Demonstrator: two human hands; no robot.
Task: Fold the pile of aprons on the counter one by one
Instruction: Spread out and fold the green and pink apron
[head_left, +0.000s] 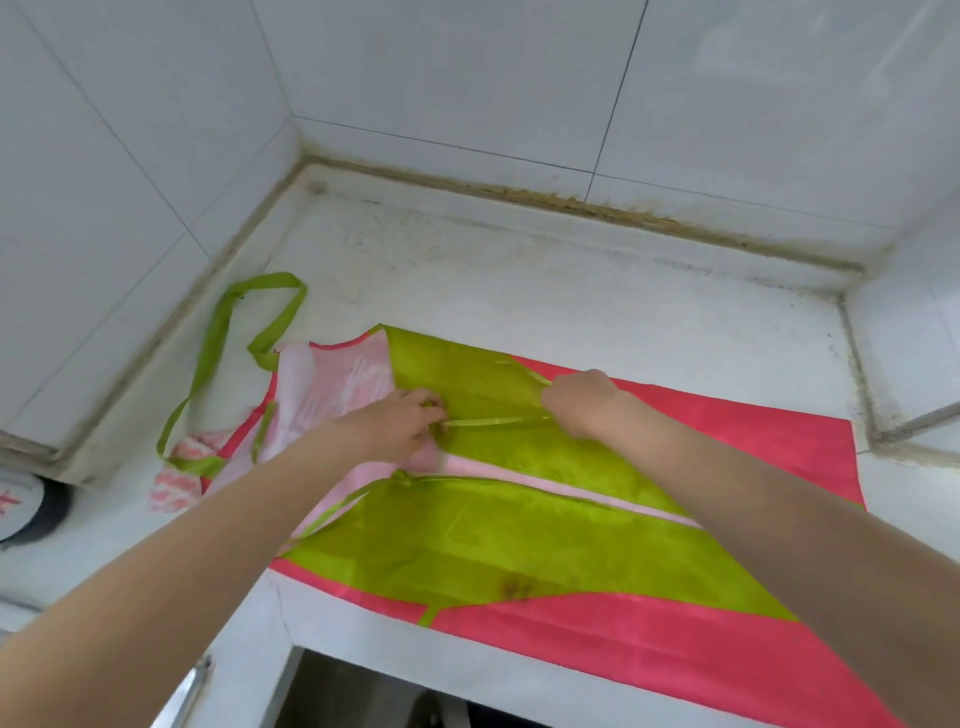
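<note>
1. Lying flat on the white counter (545, 291) is an apron (467, 540), its two green side panels folded inward so that a thin pink strip is showing between them.
2. Its pink hem is hanging a little over the counter's near edge, at the lower right.
3. Its pale pink bib (332, 384) is pointing left, toward the tiled wall (104, 156).
4. Its green neck strap (218, 332) is looping across the counter near the corner.
5. Pinching one end of a thin green tie (488, 422) is the left hand (400, 426), its fingers curled in a closed grip, over the far green panel near the bib.
6. Pinching the same tie further along is the right hand (582, 402), knuckles up and fingers curled tight.
7. The tie is stretching almost straight between the two hands, just above the fabric.
8. A second green tie (332, 512) is trailing from the near panel toward the left forearm.
9. A round dark object (31, 509) is sitting at the left edge, partly cut off.
</note>
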